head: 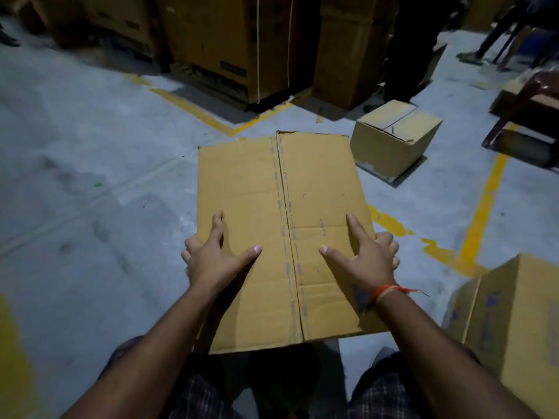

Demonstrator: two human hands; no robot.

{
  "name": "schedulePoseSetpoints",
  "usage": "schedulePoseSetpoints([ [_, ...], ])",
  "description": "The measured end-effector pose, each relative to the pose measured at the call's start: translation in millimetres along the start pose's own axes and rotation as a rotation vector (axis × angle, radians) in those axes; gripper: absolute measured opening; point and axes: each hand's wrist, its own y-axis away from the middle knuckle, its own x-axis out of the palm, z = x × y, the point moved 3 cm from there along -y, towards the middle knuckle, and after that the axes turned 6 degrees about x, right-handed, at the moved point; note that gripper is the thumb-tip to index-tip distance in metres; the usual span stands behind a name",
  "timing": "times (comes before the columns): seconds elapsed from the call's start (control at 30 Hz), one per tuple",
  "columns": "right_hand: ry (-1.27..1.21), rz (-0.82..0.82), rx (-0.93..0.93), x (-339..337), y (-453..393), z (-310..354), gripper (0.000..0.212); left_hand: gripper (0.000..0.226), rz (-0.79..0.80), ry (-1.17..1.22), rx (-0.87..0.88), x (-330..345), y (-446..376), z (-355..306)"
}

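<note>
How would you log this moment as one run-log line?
held: flattened carton | left hand: grips left edge | right hand: grips right edge | nearby: small box

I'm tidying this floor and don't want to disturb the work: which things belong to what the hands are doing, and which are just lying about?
In hand: flat cardboard box; left hand and right hand, gripping its side edges.

Lying about: small closed box; box at lower right; tall boxes behind; chair.
</note>
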Motion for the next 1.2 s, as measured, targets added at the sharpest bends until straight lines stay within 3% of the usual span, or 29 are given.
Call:
schedulePoseSetpoints([
  [0.17,-0.009,0.052,0.002,29,-11,-10,0.101,0.115,0.035,-0.055,0.005,11,-19,20],
  [0.43,0.122,0.302,0.109,109,-65,-58,0.107,0.118,0.218,-0.185,-0.071,86,-83,63],
  [0.7,0.184,0.254,0.126,125,-115,-70,0.098,0.116,0.165,-0.255,-0.118,124,-124,63],
  [1.03,-0.064,0.351,0.169,123,-112,-62,0.101,0.12,0.231,-0.177,-0.138,105,-129,64],
  [1.2,-0.24,0.42,0.207,123,-109,-56,0.109,0.112,0.153,-0.276,-0.002,58,-136,31],
])
